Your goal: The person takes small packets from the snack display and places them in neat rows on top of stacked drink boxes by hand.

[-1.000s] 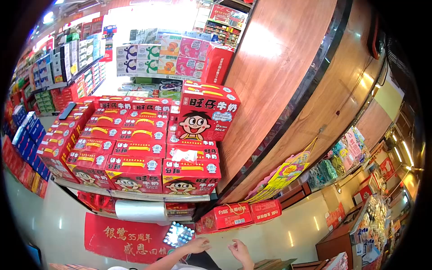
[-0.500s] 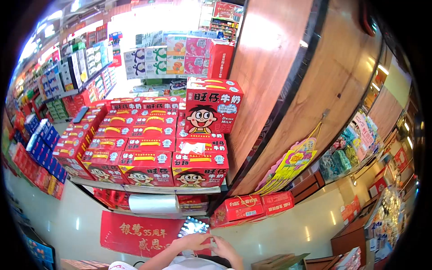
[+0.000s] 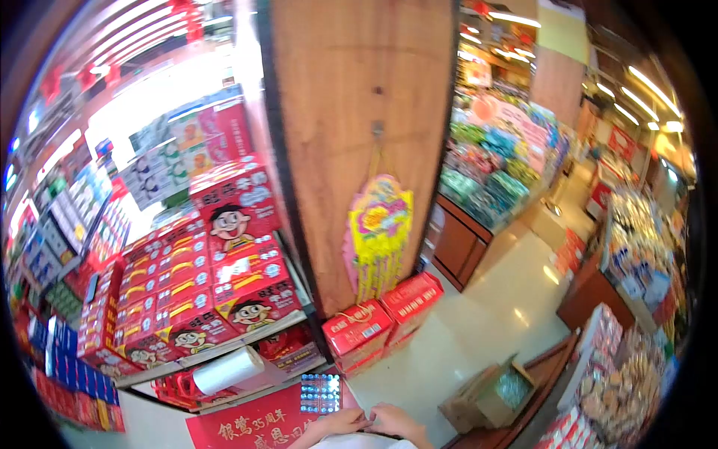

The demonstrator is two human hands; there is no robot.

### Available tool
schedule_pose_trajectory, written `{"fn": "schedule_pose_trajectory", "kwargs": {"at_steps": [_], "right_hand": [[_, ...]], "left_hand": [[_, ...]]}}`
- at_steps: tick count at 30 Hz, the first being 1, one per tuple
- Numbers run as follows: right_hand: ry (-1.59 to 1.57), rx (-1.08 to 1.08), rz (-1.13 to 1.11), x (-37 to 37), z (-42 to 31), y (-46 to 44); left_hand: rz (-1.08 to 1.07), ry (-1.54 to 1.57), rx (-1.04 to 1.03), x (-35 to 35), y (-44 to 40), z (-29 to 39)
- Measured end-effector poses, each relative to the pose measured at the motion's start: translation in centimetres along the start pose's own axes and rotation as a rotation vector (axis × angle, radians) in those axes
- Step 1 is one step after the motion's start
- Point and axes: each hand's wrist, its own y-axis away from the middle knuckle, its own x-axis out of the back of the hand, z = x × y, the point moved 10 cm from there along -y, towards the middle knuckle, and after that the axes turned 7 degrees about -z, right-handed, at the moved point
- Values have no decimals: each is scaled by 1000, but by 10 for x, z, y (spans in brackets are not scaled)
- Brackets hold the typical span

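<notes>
Low at the bottom edge, my left hand and my right hand meet in front of my body, fingers curled and fingertips close together. No object shows in either one; their undersides are hidden. Just beyond my left hand lies a pack of cans with shiny round tops. It rests by a red panel with gold lettering, near the floor. Farther off, red milk cartons with a cartoon face are stacked on a shelf.
A wooden pillar rises ahead, with a yellow and pink hanging decoration. Red gift boxes stand at its foot. To the right are an open cardboard box, a wooden counter and bins of packaged goods.
My view has swung to the right, so the pillar and milk cartons sit farther left and more of the right-hand aisle shows. My hands stay together at the bottom.
</notes>
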Motion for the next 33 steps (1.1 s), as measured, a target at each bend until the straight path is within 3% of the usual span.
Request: {"fn": "schedule_pose_trajectory", "kwargs": {"at_steps": [8,11,18,21,27,31,33], "right_hand": [[-207,-171,245,4,62,117],[-248,-199,298,-19,87,139],[-197,-228,237,-14,115,194],[-215,-252,294,-19,126,214],[-337,-296,275,-20,142,225],[-393,-367,417,0,154,238],[-420,-479,486,4,163,254]], "left_hand": [[-309,-161,76,-71,-72,73],[-128,-192,-160,-86,-96,91],[-207,72,7,-119,-136,94],[-209,2,-137,-131,-152,121],[-423,-58,-118,-168,-171,121],[-499,-172,-232,-167,-208,129],[-649,-229,-216,-178,-236,126]]}}
